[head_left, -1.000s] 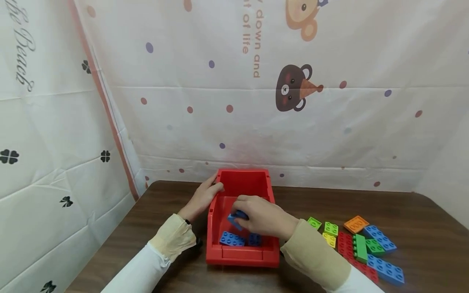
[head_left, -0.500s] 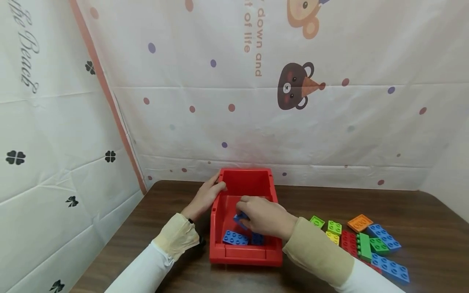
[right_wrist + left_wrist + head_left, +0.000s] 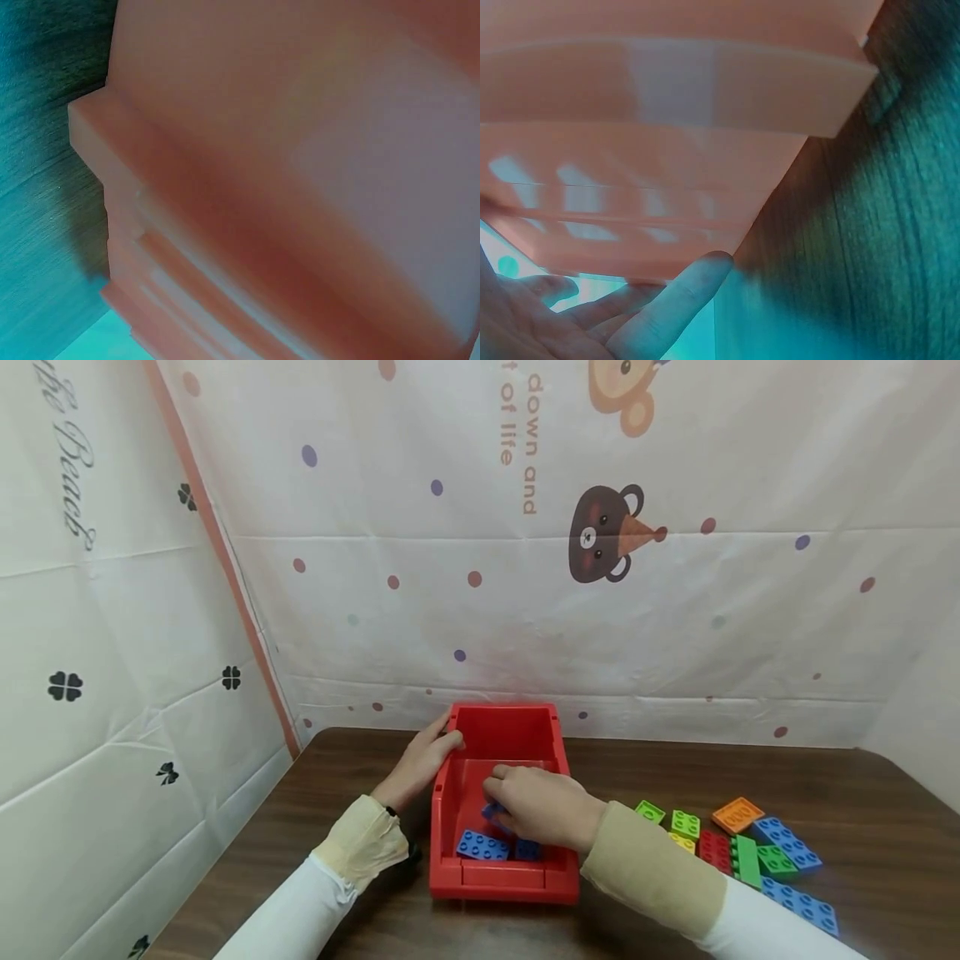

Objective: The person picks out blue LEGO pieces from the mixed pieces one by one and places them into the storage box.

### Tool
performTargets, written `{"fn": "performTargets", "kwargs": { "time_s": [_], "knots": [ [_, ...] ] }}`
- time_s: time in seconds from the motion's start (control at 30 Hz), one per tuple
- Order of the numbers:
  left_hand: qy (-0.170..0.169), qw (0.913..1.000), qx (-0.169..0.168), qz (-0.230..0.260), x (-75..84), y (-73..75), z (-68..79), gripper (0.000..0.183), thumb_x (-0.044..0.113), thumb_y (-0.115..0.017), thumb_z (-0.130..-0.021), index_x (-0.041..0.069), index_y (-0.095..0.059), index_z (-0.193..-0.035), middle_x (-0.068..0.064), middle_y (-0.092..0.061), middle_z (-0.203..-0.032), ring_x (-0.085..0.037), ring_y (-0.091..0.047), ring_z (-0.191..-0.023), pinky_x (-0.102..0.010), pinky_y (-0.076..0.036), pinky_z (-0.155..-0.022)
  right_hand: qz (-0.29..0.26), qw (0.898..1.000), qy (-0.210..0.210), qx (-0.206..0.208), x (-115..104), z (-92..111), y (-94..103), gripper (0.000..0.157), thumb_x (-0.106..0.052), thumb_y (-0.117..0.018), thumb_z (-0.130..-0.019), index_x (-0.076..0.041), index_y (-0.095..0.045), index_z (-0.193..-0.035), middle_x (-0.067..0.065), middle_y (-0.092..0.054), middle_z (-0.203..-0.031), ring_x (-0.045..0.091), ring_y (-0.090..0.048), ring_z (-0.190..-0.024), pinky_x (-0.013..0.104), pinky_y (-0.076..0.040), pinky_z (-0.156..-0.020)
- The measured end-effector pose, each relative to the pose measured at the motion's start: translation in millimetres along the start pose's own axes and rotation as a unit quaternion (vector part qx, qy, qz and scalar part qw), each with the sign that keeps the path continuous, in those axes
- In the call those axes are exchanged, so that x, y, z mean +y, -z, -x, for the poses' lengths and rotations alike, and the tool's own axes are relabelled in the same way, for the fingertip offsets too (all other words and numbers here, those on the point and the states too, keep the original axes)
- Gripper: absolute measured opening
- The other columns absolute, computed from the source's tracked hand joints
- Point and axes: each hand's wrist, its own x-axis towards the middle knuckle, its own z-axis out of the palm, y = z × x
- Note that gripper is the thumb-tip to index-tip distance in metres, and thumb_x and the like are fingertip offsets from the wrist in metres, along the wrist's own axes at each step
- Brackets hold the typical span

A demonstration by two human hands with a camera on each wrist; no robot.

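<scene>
A red open-topped plastic bin (image 3: 503, 893) stands on the table. My left hand (image 3: 417, 765) holds its left wall near the back, thumb over the rim and fingers on the outside. In the left wrist view those fingers (image 3: 676, 306) reach along the bin's outer side (image 3: 675, 82). Inside the bin, my right hand (image 3: 546, 803) pinches a blue toy building brick (image 3: 492, 811), mostly covered by the fingers. Two more blue bricks lie on the bin floor near the front, one at left (image 3: 482, 845) and one partly hidden under the hand (image 3: 527, 850). Only the bin's wall (image 3: 225, 142) fills the right wrist view.
Right of the bin, several bricks lie flat on the brown table (image 3: 862, 827): an orange brick (image 3: 738, 815), green brick (image 3: 746, 862), red brick (image 3: 715, 850), blue brick (image 3: 799, 906) and others. My right sleeve (image 3: 663, 872) partly covers this group. A printed cloth (image 3: 375, 635) hangs behind.
My right hand has sunk slightly inside the bin with the blue brick, which shows less now. The left hand keeps its hold. The head view has shifted a little.
</scene>
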Motion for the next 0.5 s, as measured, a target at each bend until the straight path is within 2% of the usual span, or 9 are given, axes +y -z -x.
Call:
{"fn": "performTargets", "kwargs": {
  "time_s": [0.27, 0.5],
  "knots": [
    [0.004, 0.9999, -0.011, 0.001, 2.8, 1.2, -0.1, 0.069, 0.025, -0.048, -0.102, 0.019, -0.030, -0.169, -0.024, -0.068, -0.125, -0.045, -0.073, -0.084, -0.047, -0.065, -0.079, -0.002, 1.000, 0.005, -0.010, -2.2, -1.7, 2.3, 0.025, -0.022, -0.089, -0.087, -0.016, -0.075, -0.107, -0.005, -0.065, -0.091, 0.005, -0.059, -0.075, 0.026, -0.062, -0.076],
    [0.025, 0.9986, -0.041, 0.022, 9.0, 5.8, -0.6, 0.071, 0.020, -0.047, -0.104, 0.013, -0.023, -0.171, -0.028, -0.064, -0.131, -0.054, -0.071, -0.092, -0.055, -0.062, -0.085, -0.004, 1.000, 0.000, -0.019, -3.4, -1.1, 4.9, 0.025, -0.022, -0.089, -0.086, -0.016, -0.076, -0.106, -0.006, -0.064, -0.089, 0.004, -0.058, -0.074, 0.024, -0.061, -0.075]
  ]
}}
